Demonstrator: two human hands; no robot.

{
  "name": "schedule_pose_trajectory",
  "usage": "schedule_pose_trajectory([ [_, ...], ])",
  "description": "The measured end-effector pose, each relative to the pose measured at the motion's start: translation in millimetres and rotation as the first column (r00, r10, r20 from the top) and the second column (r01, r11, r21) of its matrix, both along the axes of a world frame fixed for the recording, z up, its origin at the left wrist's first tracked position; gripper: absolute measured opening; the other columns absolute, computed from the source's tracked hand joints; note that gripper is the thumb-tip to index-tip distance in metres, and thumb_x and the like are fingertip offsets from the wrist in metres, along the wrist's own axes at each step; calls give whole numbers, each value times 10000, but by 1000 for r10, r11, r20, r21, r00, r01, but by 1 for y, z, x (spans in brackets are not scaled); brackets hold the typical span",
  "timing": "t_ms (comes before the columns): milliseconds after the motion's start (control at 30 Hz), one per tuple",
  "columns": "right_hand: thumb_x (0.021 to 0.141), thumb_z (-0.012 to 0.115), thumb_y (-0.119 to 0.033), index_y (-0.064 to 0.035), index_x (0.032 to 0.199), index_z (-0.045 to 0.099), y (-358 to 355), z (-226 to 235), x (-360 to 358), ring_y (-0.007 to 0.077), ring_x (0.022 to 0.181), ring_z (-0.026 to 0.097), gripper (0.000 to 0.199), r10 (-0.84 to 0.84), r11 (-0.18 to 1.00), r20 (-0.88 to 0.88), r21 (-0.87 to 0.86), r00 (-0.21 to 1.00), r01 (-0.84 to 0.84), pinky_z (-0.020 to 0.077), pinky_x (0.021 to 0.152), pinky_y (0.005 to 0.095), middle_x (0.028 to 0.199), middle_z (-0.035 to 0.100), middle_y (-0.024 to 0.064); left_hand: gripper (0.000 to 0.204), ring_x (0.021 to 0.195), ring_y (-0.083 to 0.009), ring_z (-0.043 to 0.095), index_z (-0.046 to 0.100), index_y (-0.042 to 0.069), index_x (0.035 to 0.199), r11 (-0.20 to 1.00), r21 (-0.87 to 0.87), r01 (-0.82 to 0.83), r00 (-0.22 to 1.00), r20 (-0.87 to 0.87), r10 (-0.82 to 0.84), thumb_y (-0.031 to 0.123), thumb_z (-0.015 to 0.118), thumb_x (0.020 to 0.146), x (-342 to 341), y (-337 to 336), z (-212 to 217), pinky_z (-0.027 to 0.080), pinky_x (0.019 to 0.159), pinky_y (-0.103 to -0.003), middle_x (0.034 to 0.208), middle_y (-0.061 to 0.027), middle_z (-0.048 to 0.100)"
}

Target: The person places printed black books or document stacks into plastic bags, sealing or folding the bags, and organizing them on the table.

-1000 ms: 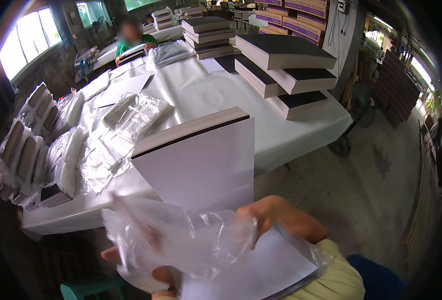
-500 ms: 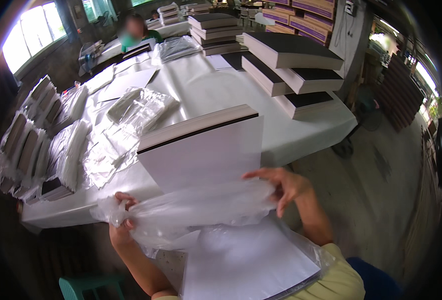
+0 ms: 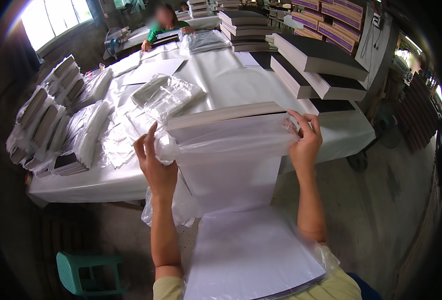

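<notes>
A thick stack of white sheets point(image 3: 226, 115) stands at the table's near edge, with a flat white sheet face point(image 3: 231, 182) sloping down from it toward me. Across its upper part stretches a clear plastic bag point(image 3: 233, 140), pulled taut sideways. My left hand point(image 3: 157, 162) is closed on the bag's bunched left end, fingers pointing up. At the other end, my right hand point(image 3: 305, 135) pinches the plastic beside the stack's right corner. In front of my body lies a white sheet pile point(image 3: 256, 250) wrapped in clear plastic.
Plastic-wrapped bundles point(image 3: 51, 120) crowd the table's left side, near loose clear bags point(image 3: 166, 95). Thick dark-topped stacks point(image 3: 321, 60) stand at right. Across the table point(image 3: 221, 90) sits a person in green point(image 3: 168, 27). A green stool point(image 3: 88, 272) is at lower left; cartons point(image 3: 326, 22) stand behind.
Both my hands have risen and moved forward, drawing the plastic up over the stack's top edge. My right fingers, spread before, now pinch the plastic. The view has shifted.
</notes>
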State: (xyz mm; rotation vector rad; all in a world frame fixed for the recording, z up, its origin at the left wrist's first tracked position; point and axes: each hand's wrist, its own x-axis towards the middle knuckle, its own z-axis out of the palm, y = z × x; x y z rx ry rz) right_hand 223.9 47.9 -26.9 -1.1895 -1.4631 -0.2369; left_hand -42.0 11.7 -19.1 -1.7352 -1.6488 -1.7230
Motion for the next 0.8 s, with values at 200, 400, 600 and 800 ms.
schedule_pose_trajectory([
  [200, 642, 585, 122, -54, 866, 619, -17, -4, -2, 168, 671, 545, 287, 39, 992, -71, 121, 997, -31, 399, 466, 245, 803, 560, 60, 340, 774, -204, 567, 553, -39, 957, 970, 104, 220, 974, 26, -224, -66, 495, 624, -27, -19, -25, 457, 664, -284, 826, -111, 575],
  [400, 695, 557, 72, -27, 791, 582, -34, 8, 30, 120, 606, 510, 141, 261, 945, -213, -145, 942, -295, 387, 514, 214, 749, 578, 17, 288, 790, -174, 563, 586, -35, 947, 626, -433, 648, 752, 497, -433, -82, 418, 718, -61, -36, -2, 451, 698, -276, 805, -96, 598],
  [600, 684, 555, 23, -14, 957, 529, -52, 4, 66, 132, 691, 552, 277, 274, 20, -931, 256, -241, -966, 439, 604, 237, 807, 582, 15, 264, 949, -172, 506, 566, 3, 1020, 21, -352, 936, 338, 878, -338, 60, 537, 764, -51, -7, -33, 405, 822, -292, 1022, -66, 548],
  [800, 768, 547, -82, -64, 1141, 462, -52, -154, 93, 170, 887, 545, 383, -39, 90, -999, -20, 16, -996, 453, 712, 298, 944, 579, 57, 289, 916, -155, 516, 564, 21, 1044, 4, -574, 819, 556, 790, -257, 167, 591, 796, -52, -31, -122, 399, 805, -268, 977, -66, 579],
])
